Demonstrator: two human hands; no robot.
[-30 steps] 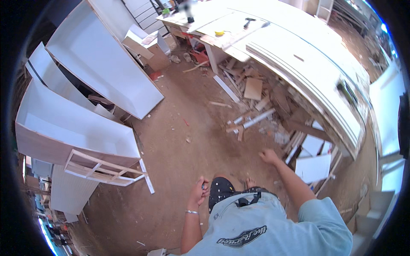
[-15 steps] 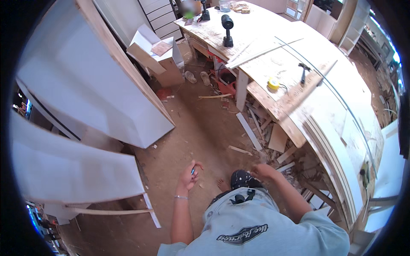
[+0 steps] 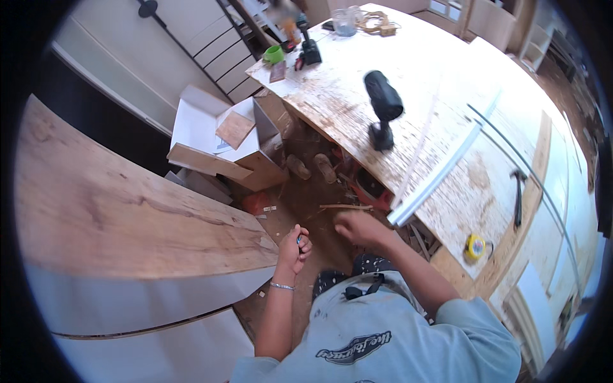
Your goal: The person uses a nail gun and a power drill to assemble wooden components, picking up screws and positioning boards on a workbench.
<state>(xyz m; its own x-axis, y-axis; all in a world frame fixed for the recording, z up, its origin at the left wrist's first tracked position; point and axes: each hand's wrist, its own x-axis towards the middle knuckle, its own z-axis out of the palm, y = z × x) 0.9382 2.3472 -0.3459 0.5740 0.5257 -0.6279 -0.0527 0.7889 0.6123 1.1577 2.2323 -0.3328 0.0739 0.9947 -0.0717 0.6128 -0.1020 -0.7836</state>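
My left hand (image 3: 294, 247) is closed around a small dark and blue object, held above the dusty floor beside a large wooden panel (image 3: 121, 210). My right hand (image 3: 355, 227) is blurred, its fingers curled, close to the edge of the workbench (image 3: 447, 191); what it holds, if anything, cannot be made out. On the bench, a black power drill (image 3: 383, 108) stands upright. A long white strip (image 3: 440, 169) lies across the bench near my right hand.
A yellow tape measure (image 3: 474, 246) and a hammer (image 3: 517, 198) lie on the bench's right part. A green cup (image 3: 274, 55), a second drill (image 3: 309, 43) and a clear tub (image 3: 345, 21) sit at its far end. Open wooden boxes (image 3: 223, 147) stand on the floor, with shoes (image 3: 311, 167) and scraps under the bench.
The view has swung toward the workbench, which now fills the upper right. Both hands have come closer together in front of me, the right one drawn in near the bench edge.
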